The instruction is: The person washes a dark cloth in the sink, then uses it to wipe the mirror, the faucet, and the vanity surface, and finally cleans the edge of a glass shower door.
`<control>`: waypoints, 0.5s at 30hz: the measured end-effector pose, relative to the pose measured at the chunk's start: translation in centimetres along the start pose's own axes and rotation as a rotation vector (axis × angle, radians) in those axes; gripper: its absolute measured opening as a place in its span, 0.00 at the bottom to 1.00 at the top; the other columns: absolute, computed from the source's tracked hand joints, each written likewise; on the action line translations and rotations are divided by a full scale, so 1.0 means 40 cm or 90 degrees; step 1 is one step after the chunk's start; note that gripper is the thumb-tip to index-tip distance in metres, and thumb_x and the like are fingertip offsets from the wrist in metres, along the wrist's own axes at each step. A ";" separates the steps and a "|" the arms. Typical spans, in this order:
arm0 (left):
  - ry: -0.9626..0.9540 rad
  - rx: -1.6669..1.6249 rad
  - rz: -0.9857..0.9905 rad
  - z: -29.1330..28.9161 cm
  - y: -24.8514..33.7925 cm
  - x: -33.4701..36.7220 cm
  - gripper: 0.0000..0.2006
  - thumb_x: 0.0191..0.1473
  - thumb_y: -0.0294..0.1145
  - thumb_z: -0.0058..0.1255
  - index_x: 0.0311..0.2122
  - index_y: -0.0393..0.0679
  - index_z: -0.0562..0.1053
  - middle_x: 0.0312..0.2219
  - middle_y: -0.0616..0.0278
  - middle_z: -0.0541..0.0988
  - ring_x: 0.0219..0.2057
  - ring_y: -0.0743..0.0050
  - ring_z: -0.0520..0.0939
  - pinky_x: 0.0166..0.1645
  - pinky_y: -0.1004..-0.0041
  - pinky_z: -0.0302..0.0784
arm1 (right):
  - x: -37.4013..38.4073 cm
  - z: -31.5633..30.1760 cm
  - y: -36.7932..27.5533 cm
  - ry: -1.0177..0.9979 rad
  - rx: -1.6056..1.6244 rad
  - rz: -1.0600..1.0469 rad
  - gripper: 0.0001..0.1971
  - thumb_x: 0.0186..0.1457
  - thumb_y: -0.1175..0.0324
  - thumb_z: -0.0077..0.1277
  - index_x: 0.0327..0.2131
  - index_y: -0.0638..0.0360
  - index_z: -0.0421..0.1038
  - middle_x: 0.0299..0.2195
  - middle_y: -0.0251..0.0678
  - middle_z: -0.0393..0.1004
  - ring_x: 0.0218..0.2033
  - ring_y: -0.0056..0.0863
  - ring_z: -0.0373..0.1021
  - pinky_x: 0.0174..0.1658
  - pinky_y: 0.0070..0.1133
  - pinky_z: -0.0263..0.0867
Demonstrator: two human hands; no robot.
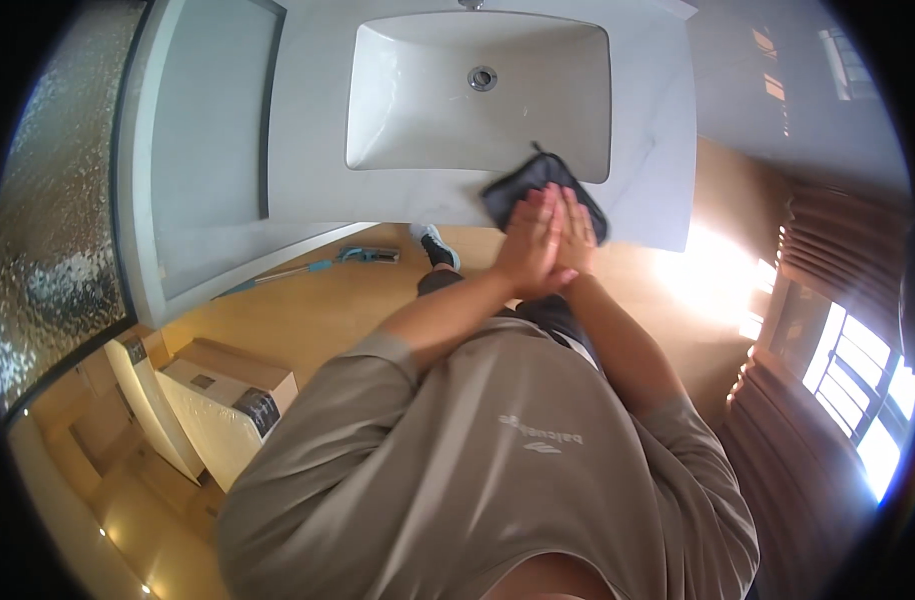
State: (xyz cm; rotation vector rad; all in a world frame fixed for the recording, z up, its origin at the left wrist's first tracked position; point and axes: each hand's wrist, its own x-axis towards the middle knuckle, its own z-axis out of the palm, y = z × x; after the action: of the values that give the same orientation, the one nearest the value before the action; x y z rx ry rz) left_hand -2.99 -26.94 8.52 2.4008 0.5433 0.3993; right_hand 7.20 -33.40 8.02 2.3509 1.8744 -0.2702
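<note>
A dark grey cloth (518, 188) with a small hanging loop lies on the white countertop (428, 195), just in front of the sink at its right end. My left hand (530, 245) rests on the cloth with its fingers stretched forward. Close against it, my right hand (580, 240) also lies on the cloth, fingers straight. The two hands touch along their inner sides and cover the cloth's near part. Whether any fingertip pinches the fabric is not visible.
A white rectangular sink (408, 120) with a metal drain (483, 78) is set into the counter. A glass-like panel (213, 130) stands at left. On the wooden floor lie a blue-handled mop (368, 255) and cardboard boxes (233, 365). Brown curtains (793, 420) hang by a window at right.
</note>
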 end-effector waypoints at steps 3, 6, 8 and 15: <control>-0.029 -0.028 0.036 0.092 0.105 0.114 0.52 0.47 0.60 0.48 0.64 0.27 0.44 0.64 0.33 0.43 0.62 0.25 0.50 0.64 0.44 0.45 | -0.024 0.117 0.171 0.416 0.042 0.003 0.26 0.58 0.47 0.40 0.55 0.49 0.64 0.57 0.33 0.65 0.61 0.32 0.58 0.61 0.34 0.55; 0.000 -0.016 0.024 0.130 0.133 0.169 0.49 0.47 0.56 0.52 0.62 0.28 0.48 0.63 0.32 0.46 0.62 0.27 0.51 0.65 0.46 0.46 | -0.023 0.097 0.192 0.239 0.030 0.046 0.30 0.58 0.49 0.39 0.60 0.51 0.55 0.63 0.35 0.51 0.65 0.35 0.46 0.65 0.35 0.43; 0.035 -0.040 0.027 0.097 0.090 0.167 0.47 0.46 0.54 0.53 0.61 0.28 0.50 0.62 0.32 0.48 0.63 0.28 0.51 0.65 0.45 0.46 | -0.018 0.086 0.202 0.119 0.017 0.074 0.34 0.57 0.50 0.39 0.64 0.53 0.48 0.67 0.37 0.41 0.68 0.38 0.37 0.67 0.36 0.35; 0.206 0.244 -0.161 -0.200 -0.260 -0.197 0.37 0.52 0.46 0.52 0.58 0.29 0.55 0.58 0.32 0.55 0.61 0.28 0.53 0.64 0.43 0.46 | 0.201 -0.070 -0.061 0.103 0.255 -0.054 0.26 0.58 0.51 0.43 0.56 0.54 0.64 0.56 0.37 0.66 0.61 0.35 0.57 0.63 0.36 0.49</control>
State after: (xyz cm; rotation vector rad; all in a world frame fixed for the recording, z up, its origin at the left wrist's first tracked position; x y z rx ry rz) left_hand -16.04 -19.13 6.70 2.5935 1.1446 0.6214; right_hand 6.72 -24.62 9.05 2.6140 2.1720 -0.5248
